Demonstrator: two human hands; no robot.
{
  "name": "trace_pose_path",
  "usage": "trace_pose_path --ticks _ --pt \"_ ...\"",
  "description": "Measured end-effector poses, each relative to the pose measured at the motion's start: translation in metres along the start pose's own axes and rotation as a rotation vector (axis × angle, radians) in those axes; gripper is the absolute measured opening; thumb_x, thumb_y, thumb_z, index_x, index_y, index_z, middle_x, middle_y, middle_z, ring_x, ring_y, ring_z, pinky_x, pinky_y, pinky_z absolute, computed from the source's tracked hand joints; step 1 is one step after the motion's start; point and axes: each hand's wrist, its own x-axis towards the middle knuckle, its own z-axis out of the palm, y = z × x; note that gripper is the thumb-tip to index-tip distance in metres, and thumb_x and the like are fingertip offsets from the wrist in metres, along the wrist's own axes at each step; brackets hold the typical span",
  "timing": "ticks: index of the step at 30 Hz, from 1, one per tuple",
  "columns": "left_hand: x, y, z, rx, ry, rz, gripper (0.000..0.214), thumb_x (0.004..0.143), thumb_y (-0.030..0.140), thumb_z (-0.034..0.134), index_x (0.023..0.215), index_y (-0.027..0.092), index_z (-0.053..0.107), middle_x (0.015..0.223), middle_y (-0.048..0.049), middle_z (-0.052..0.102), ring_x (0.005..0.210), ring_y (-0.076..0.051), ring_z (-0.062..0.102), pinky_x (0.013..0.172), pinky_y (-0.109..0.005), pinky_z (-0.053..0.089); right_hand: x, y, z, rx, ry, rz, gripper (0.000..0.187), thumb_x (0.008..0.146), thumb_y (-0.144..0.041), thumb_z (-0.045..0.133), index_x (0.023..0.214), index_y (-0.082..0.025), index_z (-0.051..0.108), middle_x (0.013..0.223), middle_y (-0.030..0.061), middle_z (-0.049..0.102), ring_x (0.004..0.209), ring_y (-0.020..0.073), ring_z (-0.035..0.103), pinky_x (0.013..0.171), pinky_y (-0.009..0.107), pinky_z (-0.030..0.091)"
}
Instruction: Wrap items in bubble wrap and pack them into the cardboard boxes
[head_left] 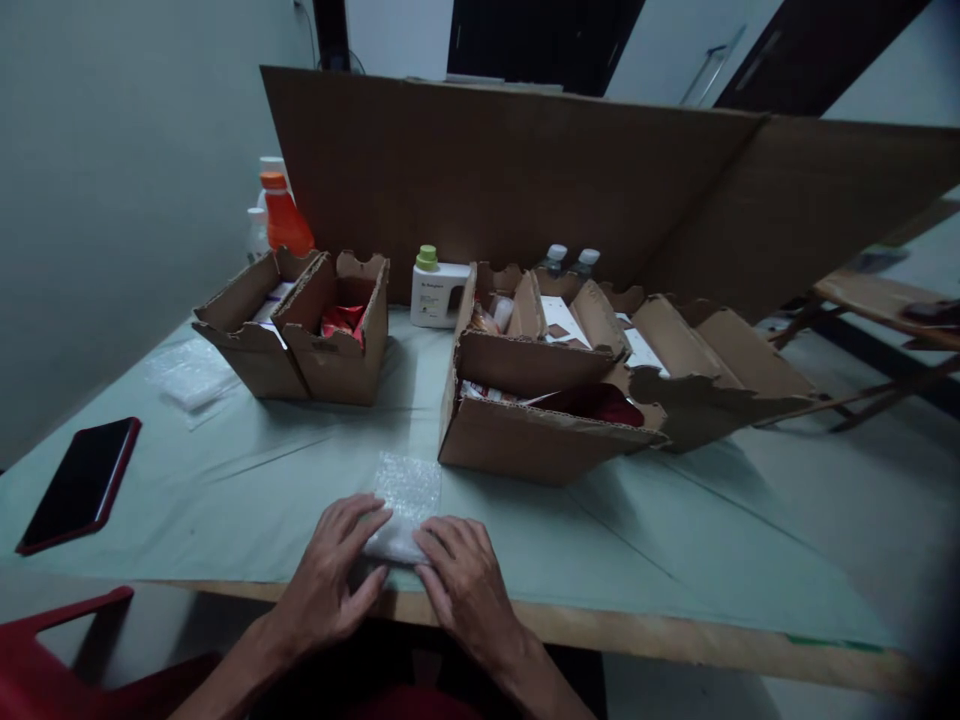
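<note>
1. Flanking bubble wrap [409, 485]: left hand [330, 562] and right hand [472, 585] are touching its sides, neither clearly nearer.
2. Grip: fingers are curving at both sides, thumbs standing apart; whether either is pinching, cannot tell.
3. Wrap is lying near the surface's [675, 570] front edge, long axis pointing away from the person.

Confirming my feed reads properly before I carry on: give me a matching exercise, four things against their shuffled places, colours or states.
Things:
1. Phone
2. Jug
3. Right hand
4. Chair

Descriptions:
A. Touching bubble wrap
B. Red, at the picture's bottom left corner
C. Lying flat on the table
D. White with a green cap

Pairs: 1-C, 2-D, 3-A, 4-B
</note>
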Motion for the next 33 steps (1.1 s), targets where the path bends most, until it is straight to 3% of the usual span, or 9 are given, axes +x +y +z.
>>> trace_pose_path --ticks 5,8,11,14,19,23,28,31,33 --pt "-0.005 0.001 -0.005 -0.073 0.018 -0.048 0.044 0.092 0.018 0.055 0.136 0.023 0.051 0.107 -0.0080 0.072 0.099 -0.022 0.067 0.086 -0.034 0.057 0.004 -0.001 -0.003 0.165 -0.051 0.126 0.028 0.090 -0.014 0.066 0.117 -0.022 0.062 0.104 0.0024 0.074 0.092 0.0201 0.063 0.088 0.036 0.045" --pt "0.006 -0.010 0.007 0.008 0.071 -0.051 0.039 0.094 0.027 0.057 0.133 0.022 0.054 0.099 -0.0072 0.073 0.087 -0.022 0.068 0.076 -0.033 0.057 0.004 0.000 -0.008 0.095 -0.010 0.187 0.034 0.089 -0.015 0.066 0.122 -0.021 0.061 0.112 0.0063 0.072 0.099 0.0232 0.062 0.090 0.038 0.045" --pt "0.020 -0.024 0.022 0.125 0.147 -0.070 0.034 0.094 0.034 0.057 0.126 0.022 0.061 0.099 -0.0079 0.073 0.085 -0.025 0.068 0.076 -0.038 0.057 0.007 0.000 -0.010 -0.026 0.018 0.134 0.042 0.087 -0.018 0.068 0.128 -0.020 0.058 0.129 0.0116 0.064 0.112 0.0284 0.057 0.096 0.044 0.044" --pt "0.026 -0.030 0.028 0.097 0.186 -0.152 0.033 0.092 0.040 0.057 0.120 0.023 0.066 0.103 -0.0084 0.073 0.091 -0.027 0.069 0.081 -0.042 0.057 0.015 0.003 -0.005 -0.051 -0.084 0.048 0.047 0.083 -0.024 0.073 0.128 -0.022 0.057 0.132 0.0102 0.062 0.115 0.0297 0.055 0.099 0.046 0.043" --pt "0.005 -0.007 0.018 -0.333 0.267 -0.598 0.051 0.084 0.055 0.065 0.123 0.022 0.064 0.112 -0.0093 0.072 0.102 -0.027 0.070 0.087 -0.039 0.057 0.033 0.016 0.004 0.084 -0.023 0.204 0.033 0.086 -0.011 0.062 0.118 -0.022 0.064 0.116 0.0062 0.072 0.106 0.0253 0.062 0.094 0.041 0.044" --pt "-0.003 0.021 0.015 -0.812 0.270 -0.928 0.075 0.069 0.058 0.079 0.128 0.018 0.059 0.115 -0.0116 0.073 0.103 -0.028 0.070 0.085 -0.036 0.058 0.029 0.003 0.002 0.318 0.046 0.349 0.030 0.088 -0.014 0.060 0.116 -0.023 0.067 0.110 0.0044 0.074 0.101 0.0220 0.064 0.092 0.035 0.045" --pt "0.006 0.037 0.018 -1.008 0.172 -0.986 0.063 0.057 0.052 0.088 0.104 0.015 0.068 0.094 -0.0069 0.075 0.092 -0.026 0.069 0.084 -0.033 0.056 0.002 -0.015 -0.008 0.483 -0.033 0.334 0.025 0.085 -0.024 0.065 0.110 -0.025 0.068 0.108 0.0045 0.071 0.102 0.0221 0.061 0.096 0.035 0.044" --pt "0.007 0.044 0.024 -1.084 0.144 -0.967 0.056 0.063 0.054 0.085 0.100 0.016 0.067 0.084 -0.0036 0.073 0.081 -0.023 0.067 0.074 -0.031 0.054 -0.013 -0.008 -0.017 0.688 -0.016 0.447 0.060 0.080 -0.039 0.070 0.136 -0.023 0.055 0.135 0.0108 0.059 0.120 0.0261 0.056 0.100 0.036 0.043" --pt "0.005 0.048 0.031 -1.112 0.120 -0.954 0.055 0.064 0.056 0.084 0.099 0.016 0.066 0.081 -0.0025 0.071 0.077 -0.022 0.066 0.071 -0.031 0.053 -0.021 0.000 -0.022 0.864 -0.072 0.492 0.068 0.080 -0.051 0.068 0.140 -0.021 0.052 0.132 0.0111 0.061 0.114 0.0251 0.059 0.092 0.033 0.047"
